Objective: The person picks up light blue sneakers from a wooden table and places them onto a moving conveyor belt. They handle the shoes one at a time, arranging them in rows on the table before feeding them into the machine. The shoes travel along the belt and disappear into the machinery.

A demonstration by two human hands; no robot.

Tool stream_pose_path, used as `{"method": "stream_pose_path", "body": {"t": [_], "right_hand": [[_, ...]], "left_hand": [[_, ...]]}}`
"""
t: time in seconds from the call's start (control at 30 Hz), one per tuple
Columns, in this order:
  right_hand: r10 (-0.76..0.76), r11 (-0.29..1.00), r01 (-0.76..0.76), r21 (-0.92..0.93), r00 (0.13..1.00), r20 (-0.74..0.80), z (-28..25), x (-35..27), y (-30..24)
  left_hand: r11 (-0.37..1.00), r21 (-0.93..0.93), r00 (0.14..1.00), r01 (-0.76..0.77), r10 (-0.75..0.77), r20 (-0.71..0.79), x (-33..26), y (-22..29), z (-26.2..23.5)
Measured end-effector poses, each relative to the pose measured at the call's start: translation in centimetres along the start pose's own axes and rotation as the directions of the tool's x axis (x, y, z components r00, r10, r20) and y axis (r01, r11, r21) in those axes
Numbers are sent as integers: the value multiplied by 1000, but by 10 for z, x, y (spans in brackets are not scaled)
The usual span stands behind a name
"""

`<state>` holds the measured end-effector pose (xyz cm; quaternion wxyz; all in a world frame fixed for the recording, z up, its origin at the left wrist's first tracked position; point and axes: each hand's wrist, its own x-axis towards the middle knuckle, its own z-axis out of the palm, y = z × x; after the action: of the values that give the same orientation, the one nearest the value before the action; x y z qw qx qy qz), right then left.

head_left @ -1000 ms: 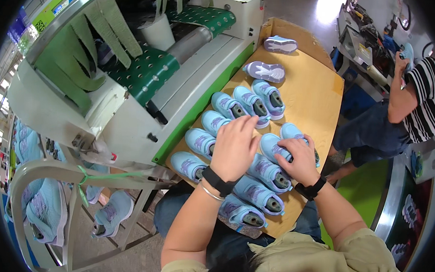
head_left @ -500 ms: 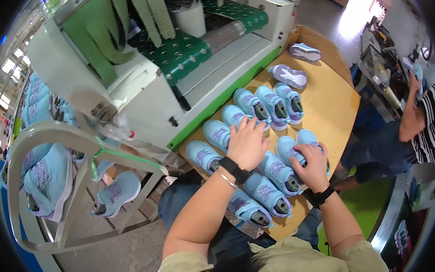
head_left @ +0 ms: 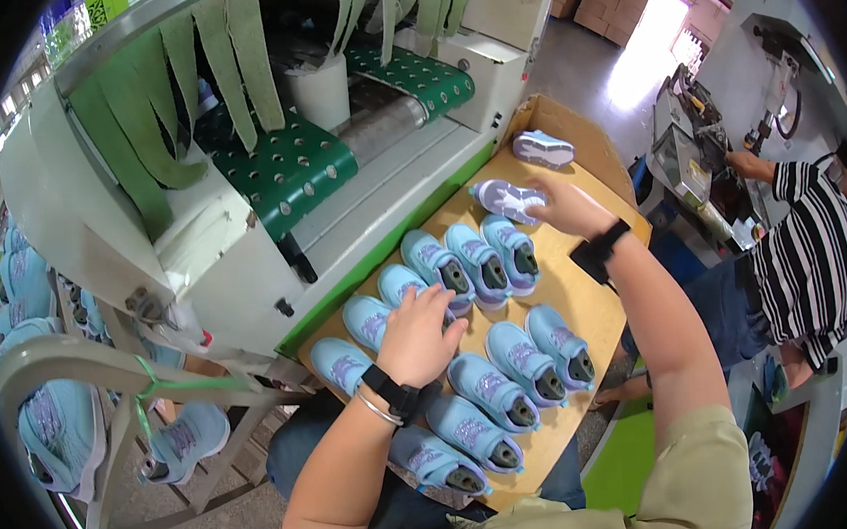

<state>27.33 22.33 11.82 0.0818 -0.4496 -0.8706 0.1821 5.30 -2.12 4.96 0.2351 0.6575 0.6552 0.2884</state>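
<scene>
Light-blue sneakers with purple laces stand in two rows on a tan board (head_left: pixel 580 294). My left hand (head_left: pixel 418 338) lies over the far row with its fingers spread, touching a sneaker (head_left: pixel 397 282) there. Beyond that row a sneaker on its side (head_left: pixel 507 199) shows its pale grey and white sole. My right hand (head_left: pixel 575 209) has its thumb and fingers closed around the right end of this sneaker, which rests on the board. Farther off lies another tipped sneaker (head_left: pixel 545 150). In the near row, several sneakers (head_left: pixel 489 387) stand upright with dark inserts in their openings.
A machine with a perforated green belt (head_left: pixel 311 174), hanging green strips (head_left: pixel 228 73) and a white cup (head_left: pixel 320 94) borders the board. Left stands a metal rack (head_left: pixel 51 360) holding more sneakers. A cardboard edge (head_left: pixel 580 129) bounds the far end. A person in stripes (head_left: pixel 801 251) works at the right.
My right hand has left the near-row sneakers and reached forward to the sneaker lying on its side. My left hand stays over the far row. The view has shifted.
</scene>
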Motion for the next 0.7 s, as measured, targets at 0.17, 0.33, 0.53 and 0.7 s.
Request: {"method": "stream_pose_path", "body": {"t": [0.17,0.33,0.53,0.7], "right_hand": [[-6,929,-25,-370,997,-82,63,84,-31],[163,913,-133,-387,985,46,79,95,-7],[59,998,-62,-17,987,-152,47,15,19],[-2,982,56,178,957,-290,49,-122,46]], "left_hand": [[996,-33,989,-85,80,-128,5,-10,1],[995,-21,985,-97,93,-144,7,-10,1],[995,-78,987,-61,48,-154,8,-7,1],[991,-29,969,-129,120,-215,8,-15,13]]}}
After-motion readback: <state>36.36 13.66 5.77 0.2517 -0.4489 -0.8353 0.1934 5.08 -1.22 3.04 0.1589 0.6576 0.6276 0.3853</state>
